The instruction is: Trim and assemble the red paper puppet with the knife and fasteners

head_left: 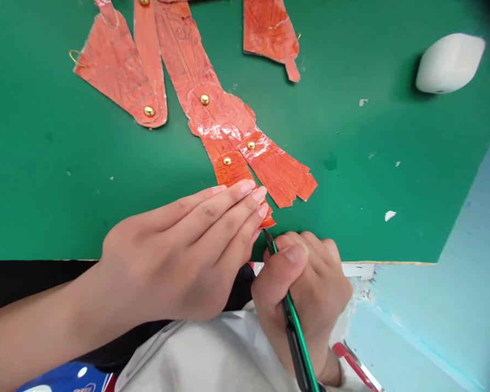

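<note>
A jointed red-orange cardboard figure (220,117) lies on the green table, its parts joined with brass fasteners (204,99) and covered with drawn lines. Flat across its lower strip (232,173) rests my left hand (188,245), fingers stretched out side by side and pressing the piece down. My right hand (306,283) is wrapped around a green and black craft knife (294,321). The blade tip touches or nearly touches the strip's end, just beyond my left fingertips. Part of that strip is hidden under my left hand.
The green table (371,218) has its front edge just below my hands. A white rounded object (449,63) stands at the upper right. Small white scraps (390,215) lie on the right side. More red pieces (271,32) reach the top of the view, beside a light blue wall (473,272).
</note>
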`<act>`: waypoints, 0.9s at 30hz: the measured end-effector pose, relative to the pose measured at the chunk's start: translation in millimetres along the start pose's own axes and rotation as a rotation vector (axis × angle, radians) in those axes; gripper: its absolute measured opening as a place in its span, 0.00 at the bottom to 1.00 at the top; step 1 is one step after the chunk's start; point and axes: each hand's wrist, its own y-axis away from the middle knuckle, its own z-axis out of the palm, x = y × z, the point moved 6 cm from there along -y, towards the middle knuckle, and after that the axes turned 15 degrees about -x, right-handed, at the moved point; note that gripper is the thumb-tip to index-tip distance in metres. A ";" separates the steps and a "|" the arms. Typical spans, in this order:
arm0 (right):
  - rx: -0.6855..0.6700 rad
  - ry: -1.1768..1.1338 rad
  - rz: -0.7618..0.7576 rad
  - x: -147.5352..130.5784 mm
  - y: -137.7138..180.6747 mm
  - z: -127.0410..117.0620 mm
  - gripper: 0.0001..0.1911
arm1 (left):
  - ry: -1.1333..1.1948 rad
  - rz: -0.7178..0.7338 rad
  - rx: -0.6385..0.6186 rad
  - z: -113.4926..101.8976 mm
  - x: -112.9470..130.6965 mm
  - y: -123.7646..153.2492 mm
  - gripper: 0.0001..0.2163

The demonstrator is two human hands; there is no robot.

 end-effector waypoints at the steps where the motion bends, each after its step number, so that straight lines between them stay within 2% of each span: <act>1: 0.003 0.002 0.000 0.1 0.6 0.5 0.20 | 0.003 0.000 -0.010 0.5 -0.1 0.4 0.17; 15: 0.028 -0.004 0.000 0.9 3.4 2.7 0.18 | -0.018 -0.014 -0.017 -0.3 -1.5 1.5 0.14; 20: 0.019 -0.047 -0.022 2.8 6.7 1.3 0.19 | -0.013 0.024 -0.019 -2.5 -0.5 0.9 0.17; 23: -0.077 -0.190 -0.116 16.8 5.4 -5.5 0.21 | -0.003 0.025 -0.008 -2.8 -0.2 -0.8 0.17; 24: -0.138 -0.228 -0.190 22.1 2.3 -8.2 0.21 | -0.001 0.031 -0.001 -2.7 0.0 -1.3 0.17; 27: -0.204 -0.186 -0.474 37.7 -15.2 -24.4 0.21 | -0.010 0.059 0.045 -2.8 0.5 -1.3 0.15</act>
